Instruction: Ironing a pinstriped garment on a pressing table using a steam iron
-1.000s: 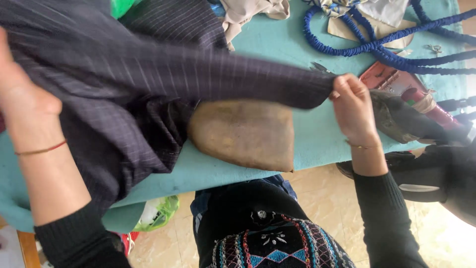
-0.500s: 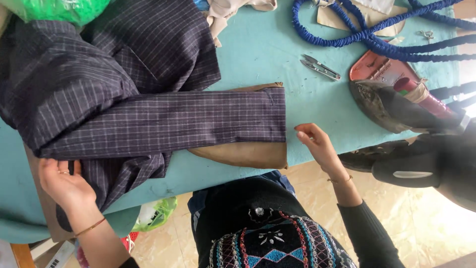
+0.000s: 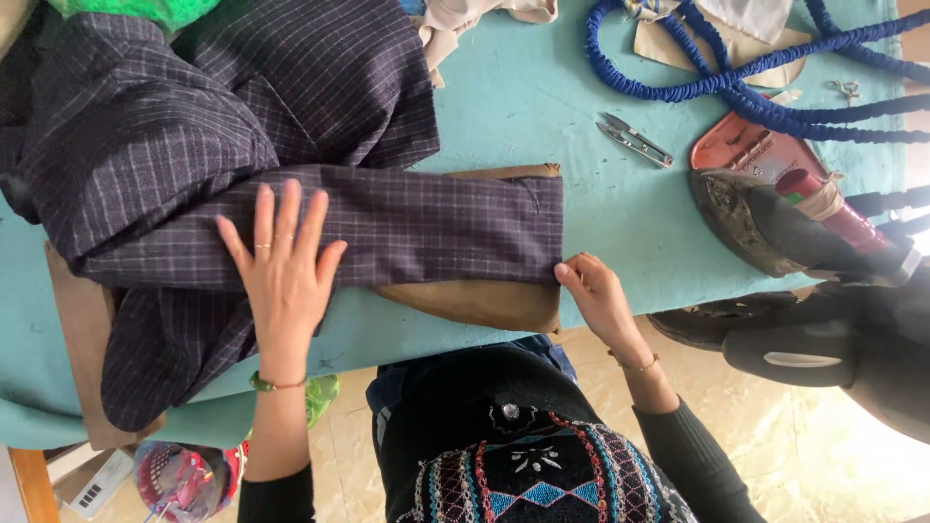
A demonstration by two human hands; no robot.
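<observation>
A dark purple checked jacket (image 3: 223, 107) lies on a teal padded table (image 3: 542, 107). One sleeve (image 3: 426, 228) is stretched out flat over a brown sleeve board (image 3: 484, 300). My left hand (image 3: 281, 266) rests flat on the sleeve with the fingers spread. At the sleeve's cuff end, my right hand (image 3: 591, 291) pinches the lower corner of the cuff at the board's edge.
Small metal snips (image 3: 635, 140) lie on the table right of the sleeve. A heavy iron (image 3: 794, 218) stands on a red rest at the right edge. A blue braided cord (image 3: 736, 68) loops across the back right. Green fabric (image 3: 126, 10) shows at the top left.
My left hand has come up from the table's front edge and now lies flat on the sleeve. The right hand has closed on the cuff. The sleeve lies straighter on the board.
</observation>
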